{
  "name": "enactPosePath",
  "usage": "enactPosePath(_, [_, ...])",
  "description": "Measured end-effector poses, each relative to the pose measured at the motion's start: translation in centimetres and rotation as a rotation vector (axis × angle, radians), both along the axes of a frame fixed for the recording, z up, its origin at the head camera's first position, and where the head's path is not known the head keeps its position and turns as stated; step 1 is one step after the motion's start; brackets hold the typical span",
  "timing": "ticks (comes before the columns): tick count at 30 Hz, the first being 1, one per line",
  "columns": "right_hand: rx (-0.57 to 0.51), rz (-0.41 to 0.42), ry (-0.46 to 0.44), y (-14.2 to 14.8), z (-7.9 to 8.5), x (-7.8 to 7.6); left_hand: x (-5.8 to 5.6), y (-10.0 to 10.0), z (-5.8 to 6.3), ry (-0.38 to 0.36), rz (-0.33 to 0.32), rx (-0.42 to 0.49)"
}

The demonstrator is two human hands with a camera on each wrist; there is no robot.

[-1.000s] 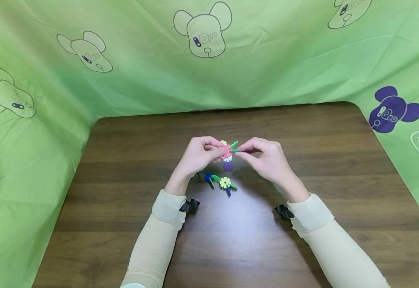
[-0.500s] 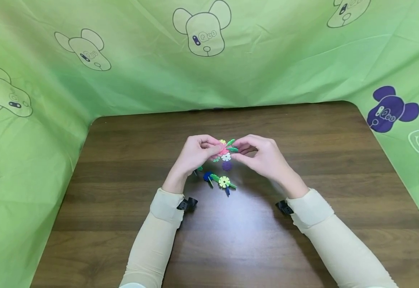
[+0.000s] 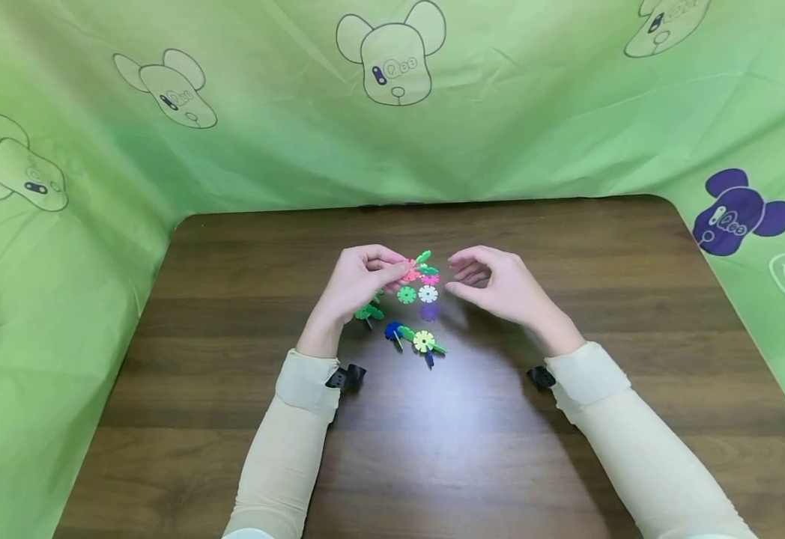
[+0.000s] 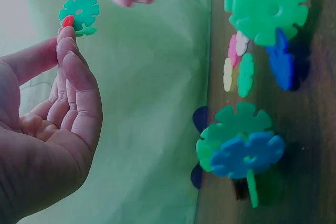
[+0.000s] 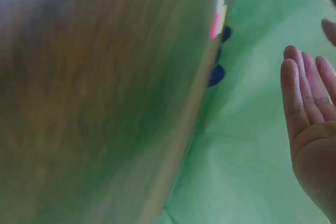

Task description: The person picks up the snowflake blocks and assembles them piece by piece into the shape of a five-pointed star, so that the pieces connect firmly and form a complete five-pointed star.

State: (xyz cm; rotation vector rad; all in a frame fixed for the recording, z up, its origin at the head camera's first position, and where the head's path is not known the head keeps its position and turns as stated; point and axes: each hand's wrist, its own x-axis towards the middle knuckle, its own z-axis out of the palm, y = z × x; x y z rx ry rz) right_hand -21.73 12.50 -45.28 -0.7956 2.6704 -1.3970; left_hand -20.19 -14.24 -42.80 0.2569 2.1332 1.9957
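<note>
In the head view my left hand (image 3: 355,281) pinches a red plastic snowflake disc (image 3: 409,272) between thumb and fingertips. Two green snowflake discs (image 3: 427,270) are slotted into its right side and fan outward. The left wrist view shows one green disc (image 4: 89,9) broad side on, beyond the sliver of red at the fingertips. My right hand (image 3: 496,288) is held apart to the right, fingers relaxed and thumb separate, with nothing between them. In the right wrist view, the right hand's fingers (image 5: 302,90) are extended.
Loose discs lie beneath the hands: green (image 3: 406,295), white (image 3: 428,294), purple (image 3: 429,311) and pink (image 3: 430,280). Nearer me is a joined chain with a yellow disc (image 3: 423,341) and a blue disc (image 3: 393,330). A green cluster (image 3: 365,313) sits by the left wrist.
My right hand has let go of the green disc and drawn off to the right. The left hand has shifted slightly left and away with the joined discs, uncovering loose discs below.
</note>
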Motion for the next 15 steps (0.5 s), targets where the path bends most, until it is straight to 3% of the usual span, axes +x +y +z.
enactPosePath(4, [0.17,0.001,-0.08,-0.4,-0.1,-1.9,-0.1,-0.4,0.2,0.006,-0.006,0.026])
enactPosePath(8, [0.321,0.026,-0.099,-1.6,0.0,-3.6,-0.2,-0.6,0.2,0.007,-0.005,0.024])
enactPosePath(15, [0.479,0.071,-0.127,-3.7,-0.7,-5.7,-0.2,-0.6,0.1,0.001,-0.002,0.023])
